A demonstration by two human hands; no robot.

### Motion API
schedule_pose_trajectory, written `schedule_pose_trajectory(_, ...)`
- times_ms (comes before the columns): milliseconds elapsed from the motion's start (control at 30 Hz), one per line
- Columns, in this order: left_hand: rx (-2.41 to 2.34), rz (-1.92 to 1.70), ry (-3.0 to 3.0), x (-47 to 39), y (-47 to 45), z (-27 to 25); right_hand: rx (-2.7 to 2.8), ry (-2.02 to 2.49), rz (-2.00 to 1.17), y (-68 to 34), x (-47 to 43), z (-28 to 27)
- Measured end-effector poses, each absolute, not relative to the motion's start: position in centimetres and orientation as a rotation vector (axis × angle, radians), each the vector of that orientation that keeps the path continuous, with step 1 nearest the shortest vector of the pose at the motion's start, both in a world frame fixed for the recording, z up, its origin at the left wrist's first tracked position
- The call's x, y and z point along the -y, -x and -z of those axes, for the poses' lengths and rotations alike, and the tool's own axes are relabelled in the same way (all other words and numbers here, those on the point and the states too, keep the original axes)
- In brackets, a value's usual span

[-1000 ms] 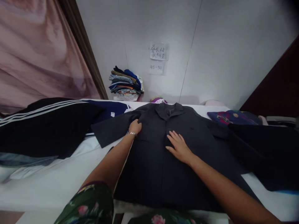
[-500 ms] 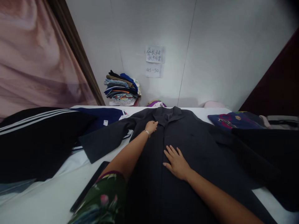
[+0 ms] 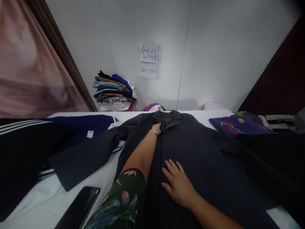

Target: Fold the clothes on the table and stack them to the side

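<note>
A dark grey jacket (image 3: 190, 152) lies front up before me, its collar at the far end and its sleeves spread to both sides. My left hand (image 3: 156, 128), with a bracelet at the wrist, is closed on the left lapel just below the collar; a fold of the cloth stands up at the fingers. Lower down, my right hand (image 3: 176, 183) rests flat on the jacket front beside the middle edge, fingers spread. The jacket's left sleeve (image 3: 88, 156) reaches over a navy garment (image 3: 78, 127) with a white tag.
A black phone (image 3: 78, 206) lies on the white table (image 3: 45, 206) at lower left. Black striped clothing (image 3: 28, 143) covers the left side. A folded clothes stack (image 3: 115, 90) stands by the wall. Folded dark blue clothing (image 3: 233, 125) lies at right.
My left hand has shifted the lapel cloth inward and bunched it near the collar. My right hand stays flat on the jacket. The view has shifted, and more of the phone shows.
</note>
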State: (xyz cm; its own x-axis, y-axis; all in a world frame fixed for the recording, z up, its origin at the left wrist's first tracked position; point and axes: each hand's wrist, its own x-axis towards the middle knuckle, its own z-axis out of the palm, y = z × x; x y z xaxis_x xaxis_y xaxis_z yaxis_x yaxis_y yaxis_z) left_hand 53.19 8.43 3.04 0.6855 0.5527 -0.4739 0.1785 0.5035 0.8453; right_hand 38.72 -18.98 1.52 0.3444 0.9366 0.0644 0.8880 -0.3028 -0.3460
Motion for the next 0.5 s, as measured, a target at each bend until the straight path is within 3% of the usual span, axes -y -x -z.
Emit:
schedule_pose_trajectory(200,-0.745,-0.164,-1.13,-8.4,-53.6,-2.8,1.619,2.288,-0.247,-38.7,19.0,-1.7)
schedule_pose_trajectory(500,-0.939,-0.317,-1.315,-6.8,-52.5,-2.6,1.618,2.304,-0.231,-38.7,18.9,-1.5)
